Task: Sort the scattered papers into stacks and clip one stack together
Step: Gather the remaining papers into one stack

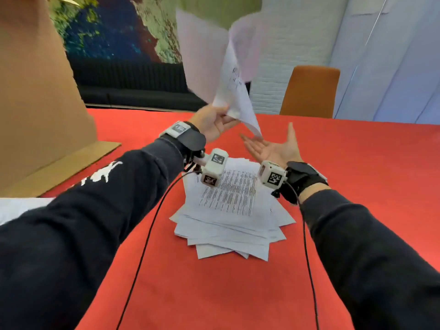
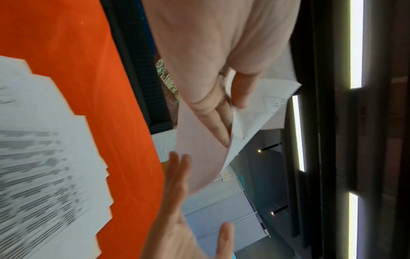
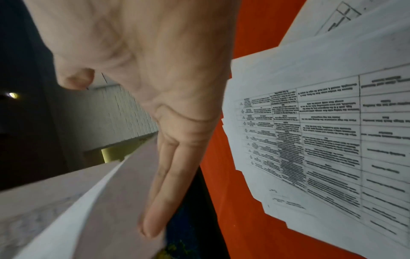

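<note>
My left hand pinches the lower edge of a few white sheets and holds them upright above the red table; the sheets are blurred. In the left wrist view the thumb and fingers clamp the held sheets. My right hand is palm up with straight fingers just under the sheets' lower corner, holding nothing. In the right wrist view its fingers lie beside the held sheets. A loose, fanned pile of printed papers lies on the table below both wrists.
A large brown cardboard sheet leans at the left. An orange chair stands behind the far table edge. Another white paper shows at the left edge. Black cables trail from both wrists across the table.
</note>
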A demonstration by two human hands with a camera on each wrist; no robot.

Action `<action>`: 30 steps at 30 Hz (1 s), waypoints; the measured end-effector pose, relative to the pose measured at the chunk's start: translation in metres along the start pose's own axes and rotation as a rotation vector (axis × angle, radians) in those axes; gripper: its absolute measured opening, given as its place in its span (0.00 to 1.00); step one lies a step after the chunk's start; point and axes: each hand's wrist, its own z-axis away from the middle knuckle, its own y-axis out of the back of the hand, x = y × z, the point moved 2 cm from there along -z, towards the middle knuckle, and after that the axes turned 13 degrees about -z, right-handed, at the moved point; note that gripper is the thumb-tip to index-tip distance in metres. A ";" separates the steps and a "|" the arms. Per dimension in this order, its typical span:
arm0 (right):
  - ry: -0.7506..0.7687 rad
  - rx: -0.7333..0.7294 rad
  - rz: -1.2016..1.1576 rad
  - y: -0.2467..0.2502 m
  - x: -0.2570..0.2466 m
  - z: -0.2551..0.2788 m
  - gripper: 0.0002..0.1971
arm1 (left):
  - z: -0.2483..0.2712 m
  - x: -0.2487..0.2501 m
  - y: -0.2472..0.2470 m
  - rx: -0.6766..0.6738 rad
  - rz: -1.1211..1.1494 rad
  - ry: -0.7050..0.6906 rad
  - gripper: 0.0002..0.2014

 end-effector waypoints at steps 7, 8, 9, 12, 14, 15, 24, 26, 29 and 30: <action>0.263 0.419 0.871 0.011 0.000 0.038 0.10 | 0.070 -0.067 0.041 0.143 -0.078 0.326 0.14; 0.201 0.488 1.025 0.030 0.001 0.038 0.07 | 0.081 -0.086 0.050 0.152 -0.160 0.424 0.13; 0.121 0.548 1.163 0.056 -0.001 0.030 0.13 | 0.092 -0.105 0.060 0.164 -0.244 0.521 0.12; -0.037 0.589 1.492 0.102 -0.008 0.015 0.20 | 0.122 -0.135 0.076 0.027 -0.471 0.742 0.07; -0.064 0.639 1.574 0.113 -0.010 0.009 0.14 | 0.132 -0.126 0.079 0.000 -0.609 0.800 0.03; -0.078 0.638 1.590 0.130 -0.018 -0.006 0.21 | 0.130 -0.121 0.086 0.048 -0.703 0.783 0.07; -0.272 0.773 2.137 0.081 -0.028 0.019 0.34 | 0.050 -0.121 0.114 0.247 -0.984 0.685 0.26; -0.295 0.755 2.152 0.090 -0.043 0.012 0.36 | 0.032 -0.129 0.105 0.263 -0.956 0.657 0.27; -0.271 0.711 2.079 0.098 -0.037 -0.014 0.30 | 0.010 -0.131 0.094 0.200 -1.135 0.673 0.29; -0.232 0.688 1.999 0.097 -0.033 -0.027 0.29 | 0.003 -0.130 0.089 0.195 -1.160 0.654 0.29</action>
